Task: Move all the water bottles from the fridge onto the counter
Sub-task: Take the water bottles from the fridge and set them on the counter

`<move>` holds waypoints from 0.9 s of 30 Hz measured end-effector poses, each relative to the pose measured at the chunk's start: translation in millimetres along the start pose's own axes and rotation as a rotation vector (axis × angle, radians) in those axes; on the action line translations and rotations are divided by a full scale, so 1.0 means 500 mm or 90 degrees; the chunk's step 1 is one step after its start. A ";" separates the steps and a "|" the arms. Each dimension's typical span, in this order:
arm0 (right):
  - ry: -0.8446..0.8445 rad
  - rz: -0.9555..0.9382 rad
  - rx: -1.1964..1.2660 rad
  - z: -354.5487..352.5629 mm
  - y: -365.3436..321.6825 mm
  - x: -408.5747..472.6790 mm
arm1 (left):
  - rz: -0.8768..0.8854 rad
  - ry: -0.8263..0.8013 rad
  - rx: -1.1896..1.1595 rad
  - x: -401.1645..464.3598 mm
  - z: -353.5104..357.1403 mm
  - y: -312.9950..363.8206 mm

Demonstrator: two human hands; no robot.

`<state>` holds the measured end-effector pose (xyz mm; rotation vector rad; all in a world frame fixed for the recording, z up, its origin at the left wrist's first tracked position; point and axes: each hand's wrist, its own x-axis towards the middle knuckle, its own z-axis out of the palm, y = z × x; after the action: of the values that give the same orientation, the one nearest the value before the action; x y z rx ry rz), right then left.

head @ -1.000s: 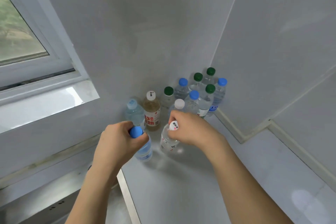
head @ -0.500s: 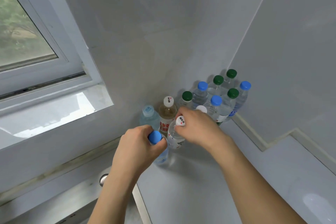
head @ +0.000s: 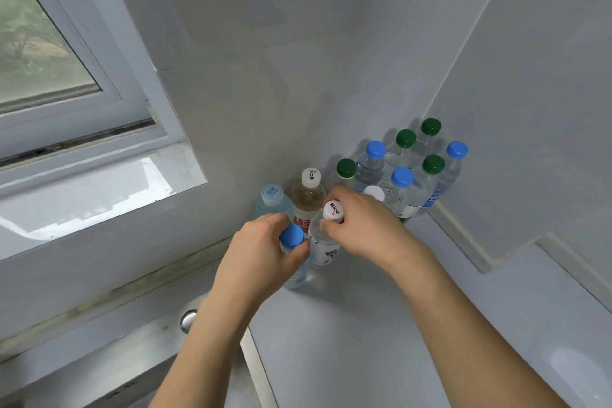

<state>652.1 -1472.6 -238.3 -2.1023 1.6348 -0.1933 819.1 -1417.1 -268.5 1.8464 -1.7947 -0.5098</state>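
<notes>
The left hand (head: 261,258) grips a blue-capped bottle (head: 292,237) by its neck; the right hand (head: 367,225) pinches a white-capped bottle (head: 332,211) just beside it. Both stand on the counter (head: 364,325) (more bottles (head: 402,175) cluster at two o'clock).

Soft, even daylight fills the scene, coming from the window (head: 39,43) at upper left; nothing is dim, and the grey walls look flat and low in contrast. A bright patch of glare lies on the sill (head: 99,195) below the glass, and a faint pale sheen shows on the worktop (head: 569,371) at lower right. Shadows are weak and diffuse, gathering behind the cluster of bottles (head: 407,169) in the corner. The wide lens bends straight wall lines and the window frame toward the edges. The greenery outside is blurred; the middle is fairly sharp
</notes>
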 end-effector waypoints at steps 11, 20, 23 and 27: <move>0.061 -0.015 0.058 0.021 0.013 -0.028 | -0.061 -0.021 0.011 0.004 0.003 0.012; 0.129 0.043 0.096 -0.068 0.082 -0.209 | -0.151 -0.041 0.176 -0.048 -0.047 0.086; 0.165 0.060 0.105 -0.106 0.122 -0.292 | -0.110 0.013 0.172 -0.074 -0.060 0.150; 0.204 0.086 0.124 -0.140 0.168 -0.395 | 0.022 0.009 0.115 -0.110 -0.039 0.257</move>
<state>495.8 -1320.7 -179.9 -1.8791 1.8473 -0.6458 724.5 -1359.7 -180.9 1.9278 -1.9138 -0.3295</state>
